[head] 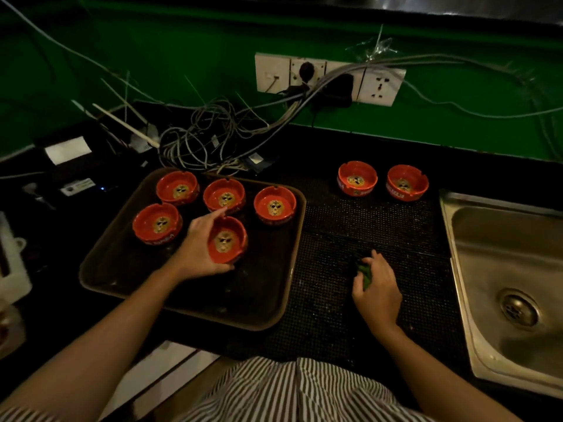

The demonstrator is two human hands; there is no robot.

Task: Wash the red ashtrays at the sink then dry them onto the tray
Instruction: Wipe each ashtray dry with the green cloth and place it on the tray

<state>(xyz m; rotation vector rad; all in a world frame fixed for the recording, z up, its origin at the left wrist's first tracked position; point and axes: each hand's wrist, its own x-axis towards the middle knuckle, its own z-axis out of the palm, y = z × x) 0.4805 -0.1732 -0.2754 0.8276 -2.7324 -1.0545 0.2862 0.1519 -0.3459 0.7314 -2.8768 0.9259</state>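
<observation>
Each round, glossy red ashtray is showing a gold face in dark sunglasses printed in its bowl, and white lettering is running round the outer walls, too blurred to read. The left hand (199, 248) is curling around the nearest ashtray (228, 240) on the brown rectangular tray (195, 303), where four more are sitting behind it, while two others (357, 178) are standing on the black surface (350, 315) near the steel sink (487, 269). The right hand (377, 289) is gripping a crumpled green cloth (364, 272) against that surface.
</observation>
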